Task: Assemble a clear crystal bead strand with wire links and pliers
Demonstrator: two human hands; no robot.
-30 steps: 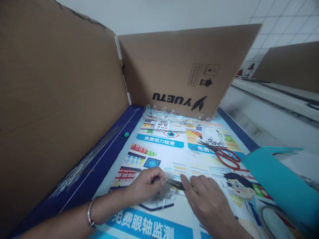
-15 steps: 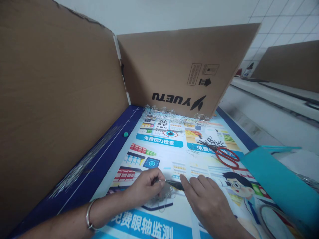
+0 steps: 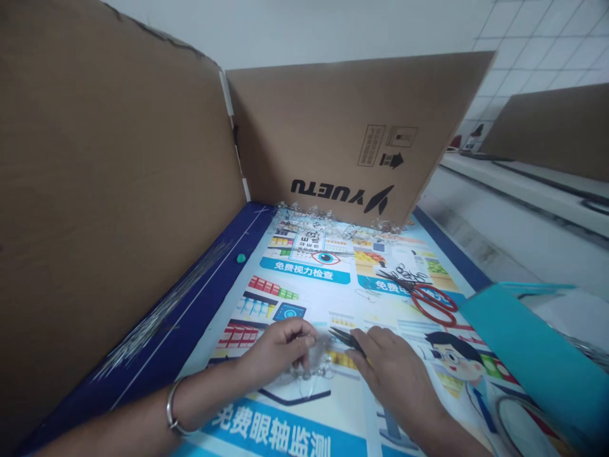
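My left hand (image 3: 278, 352) is closed in a pinch on a small wire piece with clear beads (image 3: 311, 368) that rests on the printed poster mat (image 3: 295, 285). A silver bangle sits on that wrist. My right hand (image 3: 397, 374) grips black pliers (image 3: 346, 337), whose jaws now stand apart and point left toward the wire piece, a short gap from my left fingertips. Part of the pliers' handles is hidden under my right fingers.
Red-handled scissors (image 3: 435, 303) and a heap of small black wire rings (image 3: 409, 274) lie at the right. A teal box (image 3: 528, 355) stands at the right edge. Cardboard walls (image 3: 118, 178) close off left and back. Thin wires (image 3: 162, 311) and clear bits (image 3: 328, 216) lie along them.
The pliers have come off the wire piece and their jaws have parted. My right hand has shifted slightly up and back; my left hand stays pinched in place.
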